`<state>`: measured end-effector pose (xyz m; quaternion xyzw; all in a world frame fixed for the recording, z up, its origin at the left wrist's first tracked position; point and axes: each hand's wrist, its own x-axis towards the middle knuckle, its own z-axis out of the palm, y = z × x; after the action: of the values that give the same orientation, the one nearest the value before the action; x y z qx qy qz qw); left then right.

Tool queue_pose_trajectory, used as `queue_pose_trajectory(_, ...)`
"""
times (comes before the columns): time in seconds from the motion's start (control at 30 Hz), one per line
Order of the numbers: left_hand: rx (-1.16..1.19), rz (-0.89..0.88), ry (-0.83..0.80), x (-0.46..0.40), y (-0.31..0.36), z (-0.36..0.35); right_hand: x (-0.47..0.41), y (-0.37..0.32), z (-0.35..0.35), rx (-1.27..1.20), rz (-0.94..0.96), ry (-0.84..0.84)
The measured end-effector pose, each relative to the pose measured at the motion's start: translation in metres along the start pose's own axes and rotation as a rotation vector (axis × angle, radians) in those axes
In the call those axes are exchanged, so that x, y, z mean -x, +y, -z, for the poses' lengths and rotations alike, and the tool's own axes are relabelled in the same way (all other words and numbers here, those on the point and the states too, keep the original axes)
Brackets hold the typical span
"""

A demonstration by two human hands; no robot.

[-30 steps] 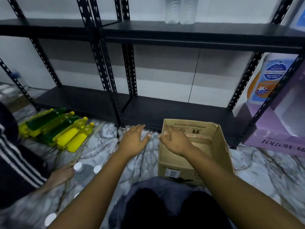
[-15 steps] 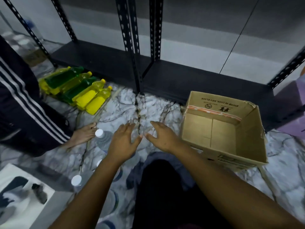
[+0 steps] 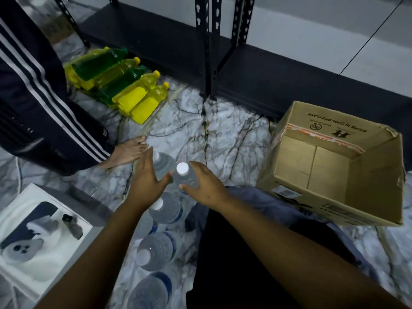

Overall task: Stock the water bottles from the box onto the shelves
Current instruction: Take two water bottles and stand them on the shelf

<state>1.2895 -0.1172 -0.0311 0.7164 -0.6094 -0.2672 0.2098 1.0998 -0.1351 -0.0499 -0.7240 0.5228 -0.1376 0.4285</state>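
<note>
Both hands spread, nothing gripped: left hand [image 3: 146, 181] over one water bottle [image 3: 163, 165], right hand [image 3: 204, 184] touching its neighbour [image 3: 185, 177], likely reaching for two at once since box [image 3: 334, 175] sits empty and bottles line the floor [image 3: 223, 130].

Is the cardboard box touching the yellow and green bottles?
Apart. The head view shows bare marble floor between the cardboard box and the yellow and green bottles.
</note>
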Motion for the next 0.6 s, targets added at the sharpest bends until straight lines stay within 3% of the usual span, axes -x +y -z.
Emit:
queue_pose_trajectory(0.43,0.182,0.053,-0.065,-0.029,-0.026,0.0,-0.02,0.011,-0.032,-0.141,0.061,0.237)
queue_pose_trajectory(0.6,0.178,0.058,-0.082,-0.038,-0.029,-0.008,-0.025,0.018,-0.035,-0.154,0.035,0.236)
